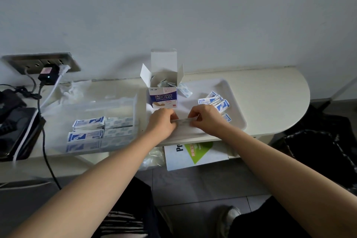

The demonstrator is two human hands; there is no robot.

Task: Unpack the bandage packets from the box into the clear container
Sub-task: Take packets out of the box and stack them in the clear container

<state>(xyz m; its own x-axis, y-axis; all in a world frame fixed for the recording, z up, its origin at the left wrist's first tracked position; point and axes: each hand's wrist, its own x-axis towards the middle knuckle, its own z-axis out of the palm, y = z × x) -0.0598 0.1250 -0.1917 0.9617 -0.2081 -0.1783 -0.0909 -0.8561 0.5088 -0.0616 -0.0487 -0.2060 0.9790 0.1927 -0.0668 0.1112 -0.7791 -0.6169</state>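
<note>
Left hand [162, 121] and right hand [204, 118] are pinching one packet bundle [184, 121] by its ends; one open box [163, 97] is standing behind; clear container [108, 106] is holding four packet stacks [88, 122].

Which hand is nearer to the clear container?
Left. The left hand is just right of the clear container, pinching one end of some bandage packets; the right hand pinches the other end, farther right.
</note>
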